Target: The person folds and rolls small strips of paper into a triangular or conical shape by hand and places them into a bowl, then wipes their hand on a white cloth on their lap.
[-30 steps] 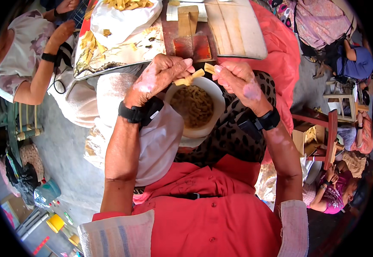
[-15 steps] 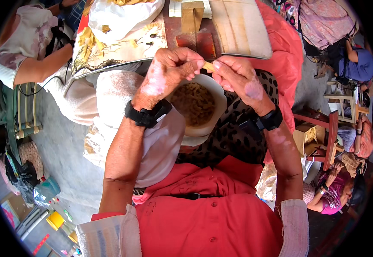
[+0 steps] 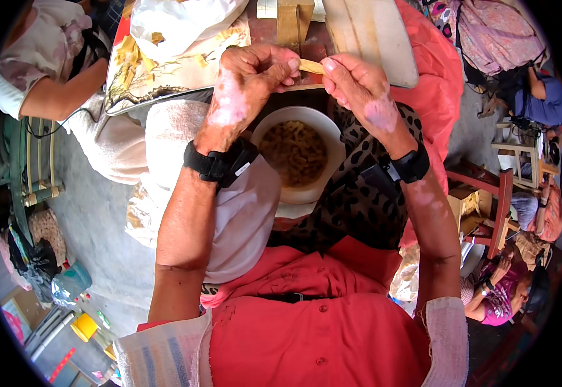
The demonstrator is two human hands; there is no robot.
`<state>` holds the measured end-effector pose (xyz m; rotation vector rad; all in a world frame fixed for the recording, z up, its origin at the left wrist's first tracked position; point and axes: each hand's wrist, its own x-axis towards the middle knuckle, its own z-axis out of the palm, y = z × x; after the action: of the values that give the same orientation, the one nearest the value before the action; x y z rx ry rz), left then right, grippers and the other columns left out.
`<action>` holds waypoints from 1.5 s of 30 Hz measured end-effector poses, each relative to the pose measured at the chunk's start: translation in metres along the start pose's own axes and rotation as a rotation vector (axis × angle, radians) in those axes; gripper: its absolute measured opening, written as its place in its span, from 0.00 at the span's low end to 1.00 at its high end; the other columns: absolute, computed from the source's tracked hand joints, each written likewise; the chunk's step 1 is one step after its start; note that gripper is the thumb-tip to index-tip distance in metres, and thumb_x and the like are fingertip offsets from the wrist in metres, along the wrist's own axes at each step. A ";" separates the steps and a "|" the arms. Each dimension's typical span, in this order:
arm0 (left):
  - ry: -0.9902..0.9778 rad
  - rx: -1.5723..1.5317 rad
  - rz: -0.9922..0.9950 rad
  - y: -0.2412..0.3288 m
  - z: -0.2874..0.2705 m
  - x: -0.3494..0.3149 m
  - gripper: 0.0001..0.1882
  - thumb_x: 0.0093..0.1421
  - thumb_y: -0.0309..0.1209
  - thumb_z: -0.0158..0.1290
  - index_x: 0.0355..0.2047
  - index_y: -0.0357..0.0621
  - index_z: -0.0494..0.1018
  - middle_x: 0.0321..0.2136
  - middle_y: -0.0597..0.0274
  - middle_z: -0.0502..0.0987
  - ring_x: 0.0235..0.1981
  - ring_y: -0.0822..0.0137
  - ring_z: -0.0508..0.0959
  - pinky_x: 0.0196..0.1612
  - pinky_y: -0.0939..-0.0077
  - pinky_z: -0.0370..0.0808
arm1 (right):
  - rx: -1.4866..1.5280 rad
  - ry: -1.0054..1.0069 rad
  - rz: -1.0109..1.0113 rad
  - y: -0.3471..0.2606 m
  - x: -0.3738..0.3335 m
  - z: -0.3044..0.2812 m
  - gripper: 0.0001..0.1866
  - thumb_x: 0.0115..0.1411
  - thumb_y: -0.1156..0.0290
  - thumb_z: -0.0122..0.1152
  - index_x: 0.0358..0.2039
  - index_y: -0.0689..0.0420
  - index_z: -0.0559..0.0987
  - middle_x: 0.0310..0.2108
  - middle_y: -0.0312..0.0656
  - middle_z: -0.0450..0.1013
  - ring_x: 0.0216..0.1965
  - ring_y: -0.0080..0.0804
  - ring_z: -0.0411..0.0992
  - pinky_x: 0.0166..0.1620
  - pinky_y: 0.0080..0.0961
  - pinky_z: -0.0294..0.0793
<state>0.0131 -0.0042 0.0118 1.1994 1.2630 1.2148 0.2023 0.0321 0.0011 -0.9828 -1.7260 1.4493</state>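
A short pale-yellow strip point(image 3: 311, 66), seemingly rolled or folded, is stretched between my two hands over the front edge of the table. My left hand point(image 3: 250, 84) pinches one end between thumb and fingers. At the other end my right hand point(image 3: 360, 85) holds it the same way. Below them a white bowl point(image 3: 334, 145) sits in my lap, holding many small yellow-brown pieces point(image 3: 294, 153). A wooden block point(image 3: 295, 22) stands on the table just beyond the strip.
On the table, a white plastic bag point(image 3: 184, 29) lies at left near loose yellow strips point(image 3: 128, 61). A pale board point(image 3: 371, 39) is at right. Beside me are a person's arm point(image 3: 68, 87) at left, a reddish wooden stool point(image 3: 501, 206) and other people at right.
Both hands have moved up and farther from me, still gripping the yellow strip, and now show more of it between them. More of the bowl is uncovered.
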 end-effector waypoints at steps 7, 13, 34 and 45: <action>0.018 0.014 0.019 -0.005 0.001 0.006 0.07 0.58 0.26 0.54 0.32 0.34 0.76 0.22 0.63 0.77 0.24 0.77 0.75 0.27 0.85 0.72 | -0.006 -0.008 0.053 0.004 0.007 -0.002 0.14 0.65 0.64 0.47 0.29 0.61 0.72 0.19 0.30 0.64 0.19 0.14 0.57 0.22 0.13 0.58; 0.061 0.034 -0.015 -0.007 0.007 0.007 0.06 0.58 0.25 0.53 0.31 0.33 0.76 0.21 0.63 0.77 0.22 0.77 0.74 0.26 0.85 0.71 | -0.085 0.028 0.010 0.008 0.005 -0.001 0.13 0.65 0.65 0.48 0.29 0.60 0.74 0.19 0.28 0.65 0.20 0.12 0.58 0.23 0.10 0.58; 0.408 0.160 0.232 0.028 -0.034 0.020 0.12 0.55 0.29 0.56 0.37 0.34 0.76 0.24 0.59 0.77 0.21 0.73 0.73 0.25 0.81 0.71 | -0.352 -0.030 -0.228 0.016 -0.080 0.005 0.14 0.59 0.69 0.57 0.43 0.64 0.71 0.32 0.48 0.73 0.31 0.41 0.73 0.34 0.29 0.72; 0.235 0.454 0.336 0.023 -0.114 0.079 0.20 0.60 0.34 0.51 0.48 0.34 0.72 0.39 0.54 0.77 0.38 0.68 0.77 0.43 0.76 0.73 | -0.046 0.478 0.134 0.007 -0.177 -0.090 0.10 0.64 0.71 0.50 0.36 0.64 0.76 0.28 0.35 0.74 0.28 0.18 0.70 0.32 0.15 0.71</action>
<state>-0.1032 0.0708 0.0370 1.6863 1.6161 1.3834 0.3674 -0.0780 0.0044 -1.3635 -1.3674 1.1360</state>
